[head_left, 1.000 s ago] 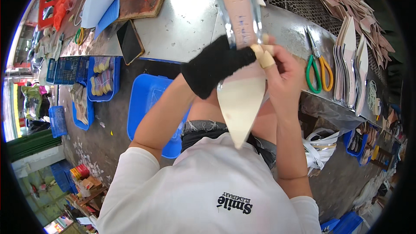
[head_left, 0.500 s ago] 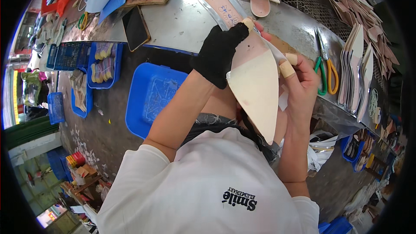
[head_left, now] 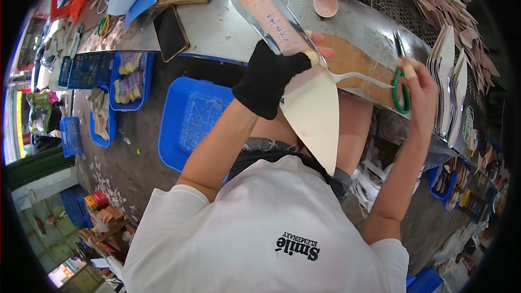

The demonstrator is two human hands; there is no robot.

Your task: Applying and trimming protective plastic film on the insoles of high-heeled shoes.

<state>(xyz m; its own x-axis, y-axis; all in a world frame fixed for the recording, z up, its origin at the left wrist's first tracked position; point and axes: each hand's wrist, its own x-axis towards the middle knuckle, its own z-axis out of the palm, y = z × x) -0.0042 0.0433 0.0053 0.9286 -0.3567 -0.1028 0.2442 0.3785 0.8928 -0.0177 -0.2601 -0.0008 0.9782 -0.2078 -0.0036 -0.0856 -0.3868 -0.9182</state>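
My left hand (head_left: pixel 274 78), in a black fingerless glove, grips a shoe insole at its middle. The insole's pink heel part (head_left: pixel 271 19), with a shiny rim and blue handwriting, points away from me. Its cream pointed toe (head_left: pixel 315 122) points toward my lap. From the insole's right edge a narrow white strip (head_left: pixel 358 77) stretches to my right hand (head_left: pixel 418 78), whose taped fingers are pinched together; where they grip it is partly hidden. The right hand overlaps scissors with a green handle loop (head_left: pixel 400 95) lying on the metal table (head_left: pixel 217 21).
Stacked insoles (head_left: pixel 445 81) stand at the table's right, with a pile of pink and cream pieces (head_left: pixel 445 11) behind. A phone (head_left: pixel 171 32) lies at the left edge. Below are a blue bin (head_left: pixel 168 130) and a blue basket of bundled pieces (head_left: pixel 116 100).
My right hand has moved right, away from the insole, drawing the white strip out to the scissors. My left hand and the insole have shifted slightly left.
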